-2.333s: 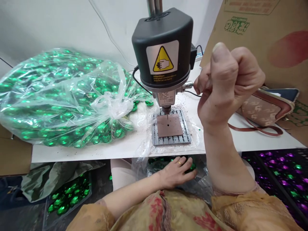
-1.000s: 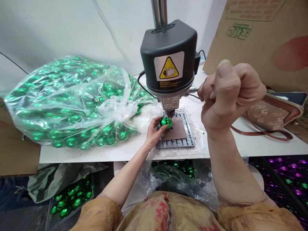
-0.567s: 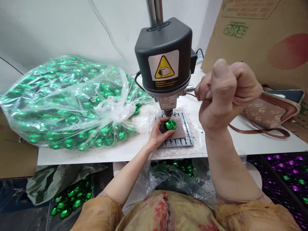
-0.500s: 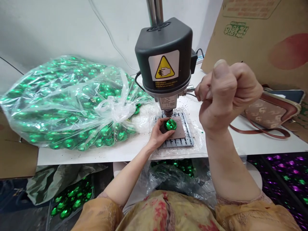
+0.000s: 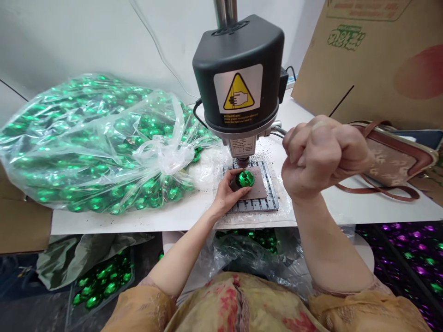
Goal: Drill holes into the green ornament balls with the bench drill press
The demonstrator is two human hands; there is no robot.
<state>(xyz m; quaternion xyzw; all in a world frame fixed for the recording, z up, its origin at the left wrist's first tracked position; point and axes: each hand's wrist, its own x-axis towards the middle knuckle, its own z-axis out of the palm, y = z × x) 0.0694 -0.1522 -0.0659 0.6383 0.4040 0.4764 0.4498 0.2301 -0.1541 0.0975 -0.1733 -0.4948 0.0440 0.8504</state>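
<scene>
Green ball [image 5: 247,179] btwn thumb & fingers of L hand [image 5: 226,193], grip part-closed, underside hidden. R hand [image 5: 320,154] grip fisted on lever [image 5: 279,131], far end hidden.

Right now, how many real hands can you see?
2. The left hand holds a green faceted ball under the drill press; the right hand is closed around its lever. No other hands show; the one on the warning sticker is only a picture.
</scene>
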